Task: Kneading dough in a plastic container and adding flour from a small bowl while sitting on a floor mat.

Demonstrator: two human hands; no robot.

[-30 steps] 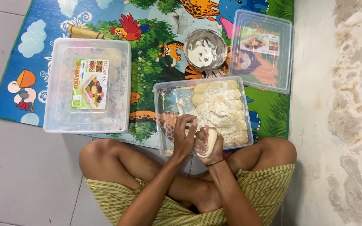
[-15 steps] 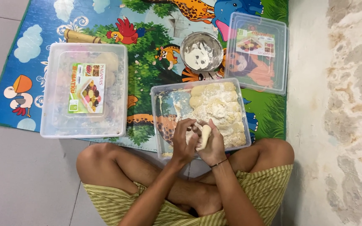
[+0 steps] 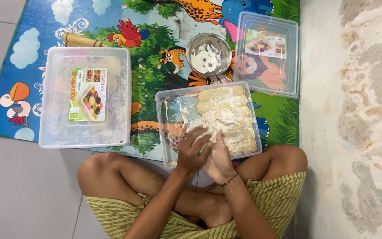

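I sit cross-legged on the floor with a clear plastic tray [image 3: 164,117] in front of my knees, its right half filled with several floured pale dough pieces [image 3: 226,115]. My left hand [image 3: 191,148] and my right hand [image 3: 219,159] are pressed together over the tray's near edge, cupped around one piece of dough [image 3: 205,140] that is mostly hidden between the palms. A ring is on my left hand and a thin band on my right wrist.
A metal bowl [image 3: 208,55] with white flour stands beyond the tray on a colourful animal play mat [image 3: 151,75]. A lidded clear box with a label [image 3: 85,97] lies to the left, a clear lid [image 3: 268,53] at the back right. Rough bare floor is on the right.
My hands have shifted slightly lower on the tray's near edge, the palms closing flatter over the dough piece. The view has shifted a little.
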